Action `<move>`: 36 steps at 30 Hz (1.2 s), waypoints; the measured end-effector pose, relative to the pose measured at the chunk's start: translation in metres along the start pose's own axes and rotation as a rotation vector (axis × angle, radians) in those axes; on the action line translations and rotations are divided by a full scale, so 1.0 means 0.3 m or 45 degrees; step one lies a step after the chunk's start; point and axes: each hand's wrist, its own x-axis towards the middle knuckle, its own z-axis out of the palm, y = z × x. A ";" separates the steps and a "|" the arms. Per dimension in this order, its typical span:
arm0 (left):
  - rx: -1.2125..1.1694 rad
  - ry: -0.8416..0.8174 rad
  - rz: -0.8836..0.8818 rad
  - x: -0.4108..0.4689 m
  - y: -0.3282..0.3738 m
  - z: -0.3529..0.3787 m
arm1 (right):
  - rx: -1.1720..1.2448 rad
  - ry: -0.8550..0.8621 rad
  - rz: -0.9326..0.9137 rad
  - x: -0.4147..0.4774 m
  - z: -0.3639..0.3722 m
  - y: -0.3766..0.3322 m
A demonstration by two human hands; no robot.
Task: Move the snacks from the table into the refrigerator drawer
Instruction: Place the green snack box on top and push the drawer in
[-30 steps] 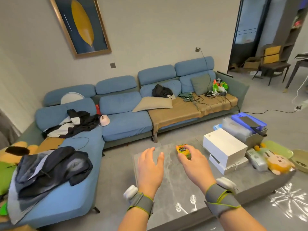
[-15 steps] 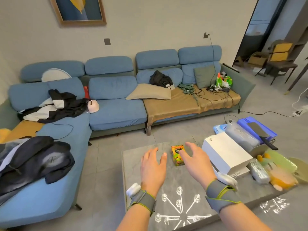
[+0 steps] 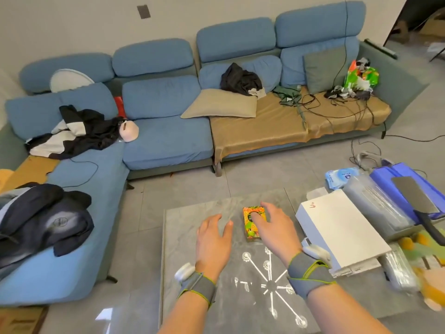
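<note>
Nearest, two forearms with grey wristbands [image 3: 305, 273] reach over the grey worktop [image 3: 183, 237]. The left hand [image 3: 213, 239] is spread flat and relaxed, holding nothing, just left of the snack box [image 3: 250, 230]. The right hand [image 3: 274, 230] is draped over that box: the thumb lies across its printed face and the loosely curved fingers pass its right edge. It looks half open and touching rather than clamped; whether the fingertips have hooked the far side is hidden.

The snack box lies flat on the worktop, between the two hands, with a white box [image 3: 337, 230] near on its right.

The step in hand appears to be the pick-up. To do it well, I would slide the thumb to the left long edge and set the fingers on the right one, pinching across the narrow width, not pressing down on the lid. A flat carton on smooth stone may skate, so the left hand could block it. Lift straight up, clear of the white box.

Farther off stands a blue sofa [image 3: 166, 136] strewn with clothes and cables. No refrigerator is in view, so a carry lies ahead.
</note>
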 end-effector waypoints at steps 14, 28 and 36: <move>-0.075 -0.330 -0.483 0.255 -0.216 0.551 | -0.202 -0.306 0.256 0.543 0.175 0.457; -0.055 -0.728 -0.613 0.470 -0.686 0.967 | -0.807 -0.542 -0.026 1.230 0.711 0.745; -0.458 -0.771 -0.967 0.467 -0.790 1.072 | -1.060 -0.512 -0.036 1.184 0.865 0.892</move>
